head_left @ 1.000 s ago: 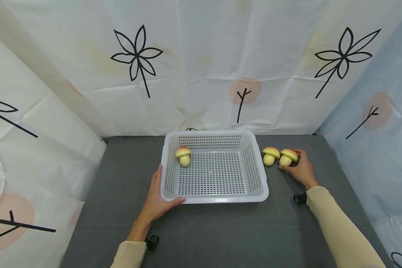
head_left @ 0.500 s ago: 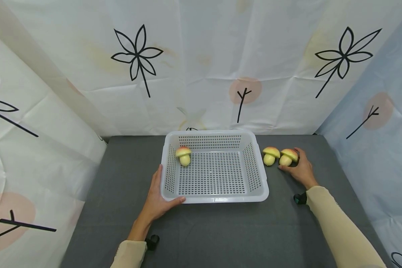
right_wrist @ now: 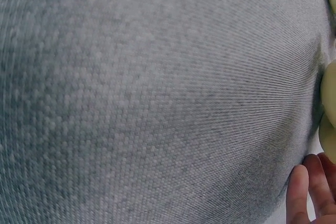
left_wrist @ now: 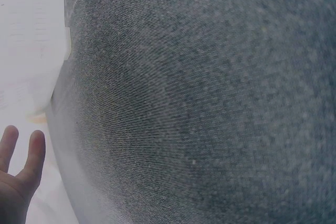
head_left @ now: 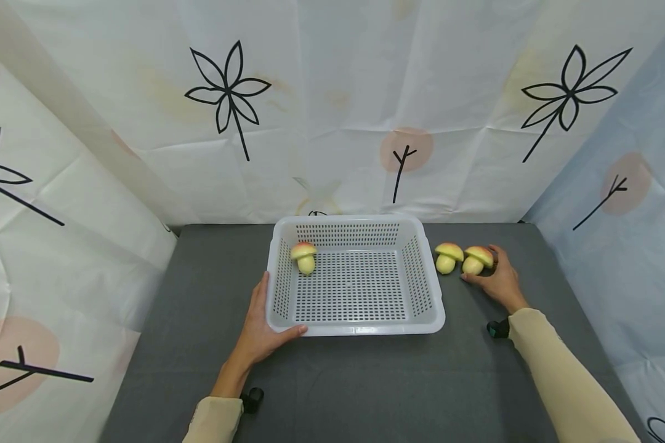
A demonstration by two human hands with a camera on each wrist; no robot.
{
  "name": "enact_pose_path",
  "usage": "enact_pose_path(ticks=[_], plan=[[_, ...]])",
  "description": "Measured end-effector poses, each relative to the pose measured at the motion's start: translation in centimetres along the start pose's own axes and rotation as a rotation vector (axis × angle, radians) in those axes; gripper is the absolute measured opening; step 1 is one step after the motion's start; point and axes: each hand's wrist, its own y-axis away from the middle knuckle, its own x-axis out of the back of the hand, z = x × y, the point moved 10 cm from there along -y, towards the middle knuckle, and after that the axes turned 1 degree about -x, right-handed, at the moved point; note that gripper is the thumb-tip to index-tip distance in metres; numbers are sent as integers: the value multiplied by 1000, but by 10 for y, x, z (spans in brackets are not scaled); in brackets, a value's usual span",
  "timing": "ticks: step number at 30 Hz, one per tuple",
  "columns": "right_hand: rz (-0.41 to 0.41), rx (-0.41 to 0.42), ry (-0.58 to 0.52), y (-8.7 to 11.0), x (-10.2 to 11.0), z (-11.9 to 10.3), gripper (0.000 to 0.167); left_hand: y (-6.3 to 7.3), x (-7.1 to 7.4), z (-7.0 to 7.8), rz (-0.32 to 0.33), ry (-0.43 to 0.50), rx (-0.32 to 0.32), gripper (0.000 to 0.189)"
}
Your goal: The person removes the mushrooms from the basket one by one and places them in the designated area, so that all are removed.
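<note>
Basket (head_left: pixel 360 331) holds one mushroom (head_left: pixel 305 258); two mushrooms (head_left: pixel 447 257) sit right, perhaps touching.

Grey woven fabric covers the worktop (left_wrist: pixel 199 98), filling most of the view. At upper left, a washed-out white basket (left_wrist: pixel 34 30) shows faint rows of slots; at lower left, the left hand's grip (left_wrist: pixel 18 182) shows two straight, parted digits.

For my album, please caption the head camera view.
Left hand touches basket containing one mushroom; right hand holds another, beside a third.
</note>
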Motion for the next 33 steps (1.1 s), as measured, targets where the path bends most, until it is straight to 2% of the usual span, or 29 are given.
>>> enact_pose_path(ticks=[11, 21, 33], plan=[[-6, 26, -17, 3, 8, -6, 108, -1, 0, 1, -2, 0, 8, 135], [-10, 44, 23, 8, 22, -17, 107, 0, 0, 1, -3, -11, 9, 135], [11, 87, 56, 14, 40, -43, 104, 0, 1, 0, 6, -8, 5, 134]])
